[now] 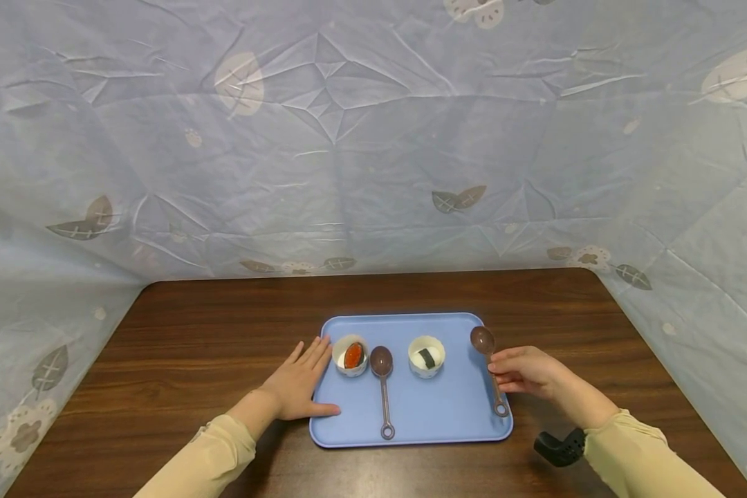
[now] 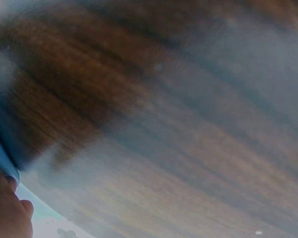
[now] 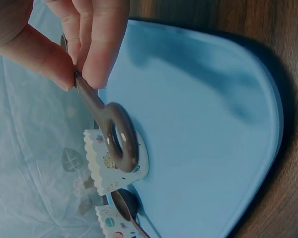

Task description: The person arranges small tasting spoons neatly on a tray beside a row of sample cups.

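A blue tray [image 1: 448, 415] lies on the wooden table. My left hand [image 1: 300, 384] rests on its left rim with the fingers spread straight. My right hand [image 1: 526, 371] pinches the handle of a brown spoon [image 1: 483, 339] over the tray's right side; in the right wrist view the ring end of that spoon [image 3: 123, 144] hangs above the tray. A second brown spoon [image 1: 382, 362] lies between two scalloped white cups. The left cup [image 1: 342, 344] holds an orange-topped sushi piece [image 1: 353, 355]; the right cup [image 1: 420, 344] holds a white piece with a dark band [image 1: 427, 357].
The brown wooden table [image 1: 211, 346] extends around the tray. Behind and beside it hangs a pale leaf-patterned sheet [image 1: 373, 173]. A black object [image 1: 560, 448] sits by the right wrist. The left wrist view shows mostly hazy tabletop.
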The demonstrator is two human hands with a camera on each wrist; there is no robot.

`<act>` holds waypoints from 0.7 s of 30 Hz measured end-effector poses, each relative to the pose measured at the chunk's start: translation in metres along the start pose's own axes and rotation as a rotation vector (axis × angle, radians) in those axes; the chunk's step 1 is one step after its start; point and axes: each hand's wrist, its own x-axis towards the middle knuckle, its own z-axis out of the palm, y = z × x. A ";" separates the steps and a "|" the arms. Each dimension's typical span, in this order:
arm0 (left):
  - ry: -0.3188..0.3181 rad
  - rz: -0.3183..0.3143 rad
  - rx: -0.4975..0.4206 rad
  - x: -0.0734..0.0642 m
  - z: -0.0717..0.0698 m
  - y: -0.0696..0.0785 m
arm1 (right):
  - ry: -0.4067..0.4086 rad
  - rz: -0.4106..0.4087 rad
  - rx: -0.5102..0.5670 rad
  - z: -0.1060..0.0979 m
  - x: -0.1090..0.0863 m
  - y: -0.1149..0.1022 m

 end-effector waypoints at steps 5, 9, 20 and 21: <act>0.000 0.001 -0.006 0.000 0.001 0.000 | 0.007 0.008 0.005 0.006 0.004 0.002; 0.008 0.005 -0.013 0.000 0.002 0.000 | 0.000 0.013 0.023 0.011 0.008 0.004; 0.001 0.003 -0.012 0.000 0.002 -0.001 | -0.005 0.015 0.044 0.023 0.017 0.009; -0.001 0.002 -0.013 0.000 0.002 0.000 | -0.005 0.017 0.044 0.024 0.018 0.009</act>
